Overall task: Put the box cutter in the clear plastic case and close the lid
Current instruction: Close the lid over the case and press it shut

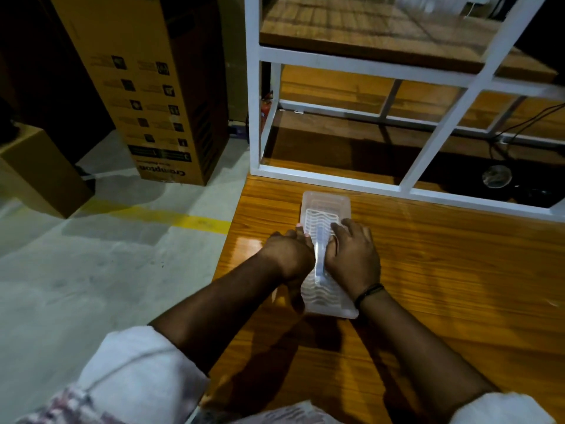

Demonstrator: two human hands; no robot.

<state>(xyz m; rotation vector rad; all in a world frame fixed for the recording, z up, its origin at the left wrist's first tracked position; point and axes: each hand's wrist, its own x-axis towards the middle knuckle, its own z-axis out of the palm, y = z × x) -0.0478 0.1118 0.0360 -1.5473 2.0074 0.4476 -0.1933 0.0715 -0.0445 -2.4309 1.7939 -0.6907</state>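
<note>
My table [443,270] is glossy orange-brown wood. A white metal rack [336,175] with wooden shelves stands on its far edge. To my left, a tall cardboard box [146,96] stands upside down on the grey floor [76,270], near yellow tape [171,218].

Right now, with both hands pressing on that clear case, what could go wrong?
1. The clear plastic case lies near the left edge of the wooden table; a hard push could slide it toward the floor.
2. The left hand and right hand cover the lid's sides, so fingers may get pinched as it snaps shut.
3. The box cutter isn't clearly visible; it could block the lid.
</note>
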